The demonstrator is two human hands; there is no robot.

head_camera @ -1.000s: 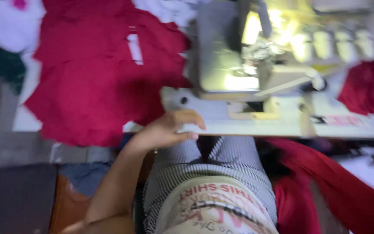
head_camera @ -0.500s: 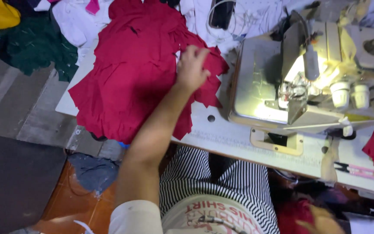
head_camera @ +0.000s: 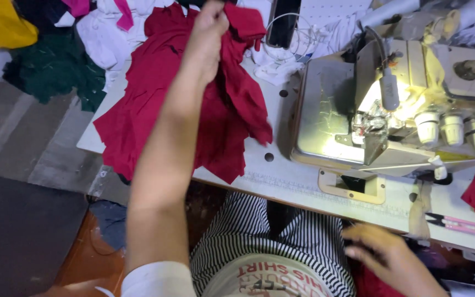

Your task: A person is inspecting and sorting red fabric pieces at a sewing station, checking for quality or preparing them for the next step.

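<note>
One red cloth (head_camera: 193, 110) is lying heaped on the left part of the white tabletop (head_camera: 303, 181), its long axis running from the near edge away toward the far side. Left hand (head_camera: 207, 33) is reaching to the heap's far end, fingers closing on a fold there and lifting it; this hand is the nearer one. Right hand (head_camera: 386, 256) is resting low by the lap, well apart from the cloth, fingers loosely apart and holding nothing visible. Sewing machine (head_camera: 391, 104) is standing just right of the cloth, lamp glowing. Pink snips (head_camera: 460, 224) are lying at the tabletop's right edge. Containers: none showing.
</note>
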